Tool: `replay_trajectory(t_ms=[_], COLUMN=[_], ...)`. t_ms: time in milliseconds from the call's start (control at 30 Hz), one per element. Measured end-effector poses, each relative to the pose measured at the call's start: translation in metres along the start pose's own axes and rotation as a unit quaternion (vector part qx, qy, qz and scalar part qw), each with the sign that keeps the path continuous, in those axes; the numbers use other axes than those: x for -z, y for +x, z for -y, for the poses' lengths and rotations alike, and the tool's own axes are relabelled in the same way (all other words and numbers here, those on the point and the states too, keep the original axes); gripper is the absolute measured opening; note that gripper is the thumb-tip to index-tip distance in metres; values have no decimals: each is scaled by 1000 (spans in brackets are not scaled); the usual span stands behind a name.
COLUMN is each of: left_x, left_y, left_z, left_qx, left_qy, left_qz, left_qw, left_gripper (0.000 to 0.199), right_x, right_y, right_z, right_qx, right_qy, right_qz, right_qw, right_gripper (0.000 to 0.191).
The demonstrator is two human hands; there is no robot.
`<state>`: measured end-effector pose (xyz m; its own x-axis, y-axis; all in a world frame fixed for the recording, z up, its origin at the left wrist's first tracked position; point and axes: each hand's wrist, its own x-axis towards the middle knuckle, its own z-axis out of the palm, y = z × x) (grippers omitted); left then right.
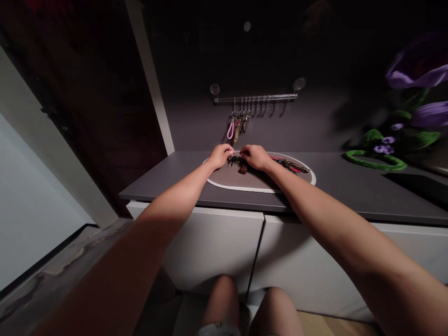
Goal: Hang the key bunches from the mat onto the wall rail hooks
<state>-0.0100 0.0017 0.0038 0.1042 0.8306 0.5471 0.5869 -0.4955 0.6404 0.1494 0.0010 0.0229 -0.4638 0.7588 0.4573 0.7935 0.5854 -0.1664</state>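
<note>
Both hands are close together over an oval brown mat [231, 179] with a white rim on the grey counter. My left hand [220, 155] is closed in a pinch, with a small bunch of keys [231, 161] at its fingertips. My right hand [255, 157] is also closed, its fingers curled down beside the keys. A dark brown block-shaped key fob [243, 170] shows just below the right fingers; whether it hangs or rests on the mat I cannot tell. What the right fingertips pinch is hidden. Further right on the mat, partly behind my right forearm, lie more keys and red pieces [292, 165].
A clear rail with hooks [273, 97] is fixed to the dark wall. From its left hooks hang a pink loop [230, 129], a brown keychain [237, 130] and keys [244, 123]. Purple flowers [429, 114] with a green ring base [378, 164] stand right. White cabinet doors [217, 242] are below.
</note>
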Motion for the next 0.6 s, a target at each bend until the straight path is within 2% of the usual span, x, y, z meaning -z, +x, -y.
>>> replay_trajectory(t_ms=[133,333,433,600], left_x=[-4,-1,2,2], left_y=[1,0,-2,-3], left_z=[-1,-8,-11,-12], left_qx=[74,121,133,128], left_qy=[-141,-300,-347,-368], left_qz=[-13,-22,-5,4], left_qw=[987,946,929,921], left_gripper=[8,4,4,12], right_x=[1,0,-1,-4], right_y=[0,1,2,5], right_z=[2,2,0,-1], right_qx=[0,-7,-2,6], right_qy=[25,132,213,312], right_qz=[-11,-59,-80,-75], right_qw=[1000,989,974,947], right_gripper=[23,22,21,19])
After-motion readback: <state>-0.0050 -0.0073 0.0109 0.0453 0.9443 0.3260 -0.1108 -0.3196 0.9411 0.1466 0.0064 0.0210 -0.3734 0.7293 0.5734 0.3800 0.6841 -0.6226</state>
